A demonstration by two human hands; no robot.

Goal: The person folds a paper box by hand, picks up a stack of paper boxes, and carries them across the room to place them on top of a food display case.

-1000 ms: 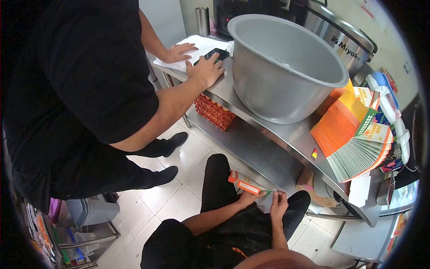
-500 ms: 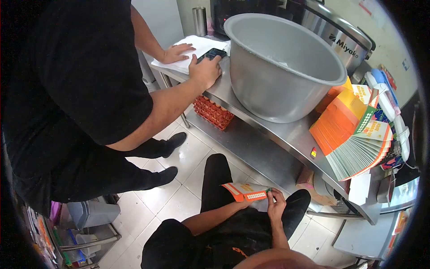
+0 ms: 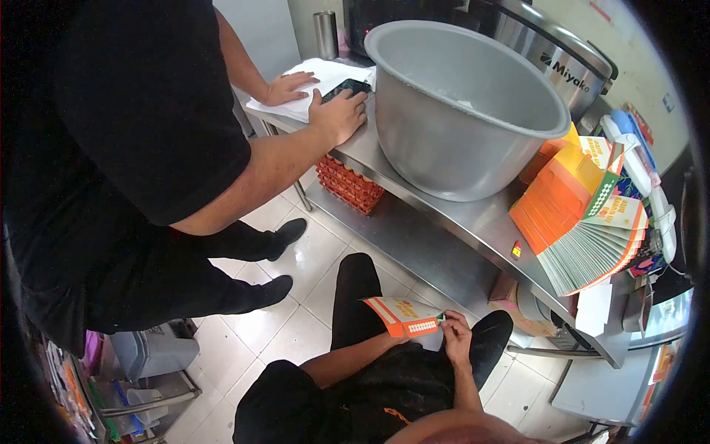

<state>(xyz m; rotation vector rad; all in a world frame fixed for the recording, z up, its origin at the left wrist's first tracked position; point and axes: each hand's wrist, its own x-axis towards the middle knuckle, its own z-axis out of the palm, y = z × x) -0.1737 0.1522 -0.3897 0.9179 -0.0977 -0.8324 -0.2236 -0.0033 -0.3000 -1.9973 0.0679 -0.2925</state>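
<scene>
I hold a flat orange and white printed carton (image 3: 403, 315) over my lap. My left hand (image 3: 393, 338) grips it from below, mostly hidden under the card. My right hand (image 3: 456, 333) pinches its right edge between thumb and fingers. The carton lies nearly flat, its printed face turned up. A fanned stack of the same orange cartons (image 3: 584, 222) rests on the steel table (image 3: 481, 222) up to my right.
A person in black stands at left, one hand (image 3: 336, 115) on a black phone (image 3: 345, 89), the other on white paper (image 3: 310, 92). A large grey basin (image 3: 462, 111) and a Miyako cooker (image 3: 562, 59) sit on the table. Red egg trays (image 3: 349, 185) lie on the lower shelf.
The carton, seen edge-on a second ago, has turned flat with its face up and moved slightly left. My right hand has shifted up onto its right edge. The standing person barely moved.
</scene>
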